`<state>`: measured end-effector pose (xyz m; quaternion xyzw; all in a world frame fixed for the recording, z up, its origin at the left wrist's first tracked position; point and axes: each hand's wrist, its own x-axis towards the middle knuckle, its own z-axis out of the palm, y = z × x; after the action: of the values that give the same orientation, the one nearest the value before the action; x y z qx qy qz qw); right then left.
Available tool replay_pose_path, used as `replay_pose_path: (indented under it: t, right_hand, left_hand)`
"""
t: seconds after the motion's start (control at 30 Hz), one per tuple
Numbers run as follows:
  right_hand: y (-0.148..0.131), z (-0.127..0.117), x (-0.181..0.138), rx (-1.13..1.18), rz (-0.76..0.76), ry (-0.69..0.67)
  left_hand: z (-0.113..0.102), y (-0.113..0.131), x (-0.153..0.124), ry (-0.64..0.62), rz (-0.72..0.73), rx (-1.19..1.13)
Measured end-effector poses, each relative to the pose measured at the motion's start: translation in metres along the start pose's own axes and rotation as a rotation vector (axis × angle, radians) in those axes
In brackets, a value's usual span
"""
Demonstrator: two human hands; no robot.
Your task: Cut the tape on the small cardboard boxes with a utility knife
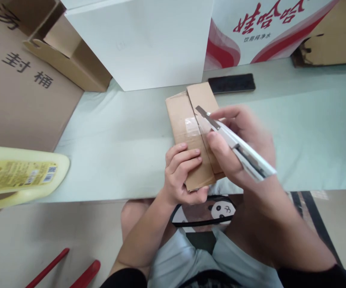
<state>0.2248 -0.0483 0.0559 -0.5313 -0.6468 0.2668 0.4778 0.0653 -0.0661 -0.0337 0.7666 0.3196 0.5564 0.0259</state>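
Note:
A flat brown cardboard parcel (187, 132) lies at the near edge of the pale green table (116, 152), sealed with clear tape across its flap. My left hand (180, 174) grips the parcel's near corner, fingers curled over its top. My right hand (241, 148) is closed around a white utility knife (235, 144). The knife's grey blade points up and left, with its tip over the parcel's flap near the tape.
A black phone (231, 83) lies just behind the parcel. A white box (143, 40) and a red-and-white printed box (259, 28) stand at the back. Large brown cartons (17, 80) fill the left. A yellow bottle (20, 176) lies at the left edge.

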Motion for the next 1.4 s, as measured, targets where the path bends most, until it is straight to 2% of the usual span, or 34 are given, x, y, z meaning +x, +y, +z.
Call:
replay_pose_path:
  t: [0.13,0.4,0.7,1.4]
  right_hand:
    - [-0.005,0.003,0.001,-0.143,-0.030,0.062]
    - [-0.005,0.004,0.001,-0.196,-0.024,0.007]
    - [-0.009,0.002,0.003,-0.213,-0.008,-0.038]
    - [-0.009,0.005,0.005,-0.225,0.029,-0.049]
  left_hand:
    - [-0.003,0.000,-0.001,-0.019,-0.015,0.019]
    - [-0.022,-0.003,-0.001,-0.145,0.021,0.067]
    - [-0.017,-0.002,-0.005,-0.117,0.010,-0.001]
    - [-0.013,-0.002,-0.007,-0.091,-0.001,-0.008]
